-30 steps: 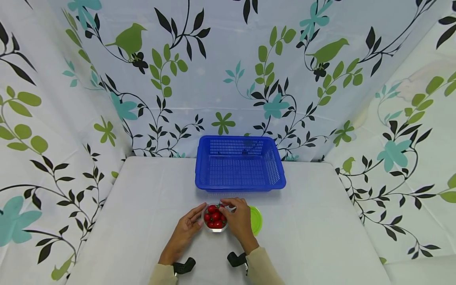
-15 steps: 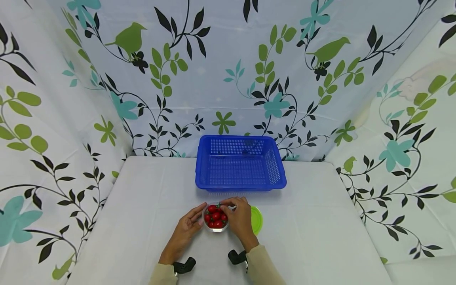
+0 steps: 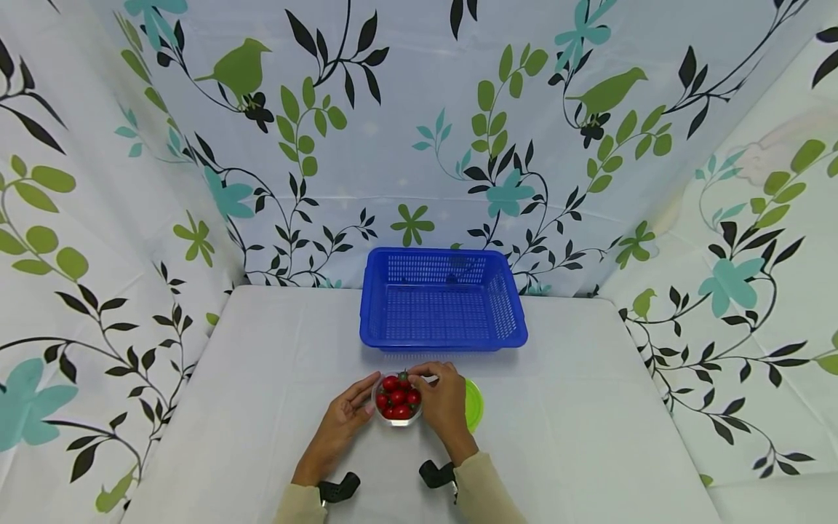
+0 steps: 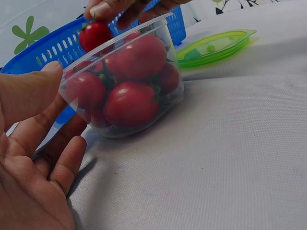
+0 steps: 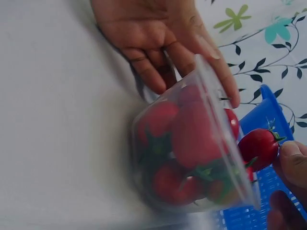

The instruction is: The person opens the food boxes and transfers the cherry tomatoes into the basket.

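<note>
Cherry tomatoes (image 3: 396, 397) sit heaped in a clear plastic tub (image 3: 398, 423), toward the near side of the white-covered table (image 3: 556, 407). Over the last second little has shifted: both hands stay at the tub, while the pinched tomato (image 4: 96, 37) at its far edge shows a little more clearly from above. That seems to put the work on this single fruit; whether it is being lifted or set down, I cannot tell.

Farthest left, the left hand (image 3: 343, 418) curves beside the tub, fingers spread and mostly straight along its wall, thumb apart near the rim; how firmly it touches is unclear. Next come the tub and its fruit, some with green calyxes showing through the wall. The right hand (image 3: 441, 400) reaches over the tub's right side, thumb and fingertip pinching that one tomato at its stem end.

Beyond the tub, well apart from the hands, stands a blue perforated plastic basket (image 3: 445, 343) before the leaf-printed cloth (image 3: 393, 124). Rightmost, a lime-green lid (image 3: 476, 407) lies on the table, partly hidden by the right hand. The tub's rim and the crowded neighbouring fruit leave the fingers little room.
</note>
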Demonstrator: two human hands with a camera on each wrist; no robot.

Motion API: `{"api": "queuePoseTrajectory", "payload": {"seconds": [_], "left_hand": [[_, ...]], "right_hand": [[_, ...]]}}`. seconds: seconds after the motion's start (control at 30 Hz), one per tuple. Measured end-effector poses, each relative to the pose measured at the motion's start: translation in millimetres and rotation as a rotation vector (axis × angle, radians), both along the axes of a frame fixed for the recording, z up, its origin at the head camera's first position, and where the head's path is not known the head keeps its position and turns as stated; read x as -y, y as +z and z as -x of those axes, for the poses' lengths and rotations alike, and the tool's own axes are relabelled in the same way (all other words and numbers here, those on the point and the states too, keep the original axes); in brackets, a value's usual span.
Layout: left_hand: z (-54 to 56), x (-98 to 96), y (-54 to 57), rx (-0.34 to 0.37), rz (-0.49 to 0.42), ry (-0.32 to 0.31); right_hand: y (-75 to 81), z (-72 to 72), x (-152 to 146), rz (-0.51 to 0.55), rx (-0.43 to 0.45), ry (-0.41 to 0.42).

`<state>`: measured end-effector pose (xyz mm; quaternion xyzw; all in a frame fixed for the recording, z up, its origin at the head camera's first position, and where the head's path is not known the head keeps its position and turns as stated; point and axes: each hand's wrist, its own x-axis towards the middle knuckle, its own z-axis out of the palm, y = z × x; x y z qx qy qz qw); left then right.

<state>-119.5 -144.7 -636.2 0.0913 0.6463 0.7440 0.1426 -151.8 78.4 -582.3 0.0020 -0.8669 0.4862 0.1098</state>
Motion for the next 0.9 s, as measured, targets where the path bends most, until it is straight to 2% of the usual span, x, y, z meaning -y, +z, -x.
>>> {"api": "queuePoseTrajectory", "payload": {"seconds": [0.27, 0.47, 0.73, 0.9], "left_hand": [[-0.9, -0.5, 2.5, 0.025, -0.003, 0.003], [-0.5, -0.6, 2.8, 0.035, -0.005, 0.005], [-0.6, -0.3, 3.3, 0.045, 0.0, 0.011], [-1.4, -1.6, 5.9, 0.062, 0.0, 0.014]], "right_hand": [[19.2, 0.1, -4, 0.09, -0.015, 0.019], [37.2, 5.6, -11, 0.147, -0.033, 0.049], [57.6, 18.0, -19, 0.254, 0.022, 0.056], [64.9, 31.0, -24, 0.319, 0.015, 0.081]]}}
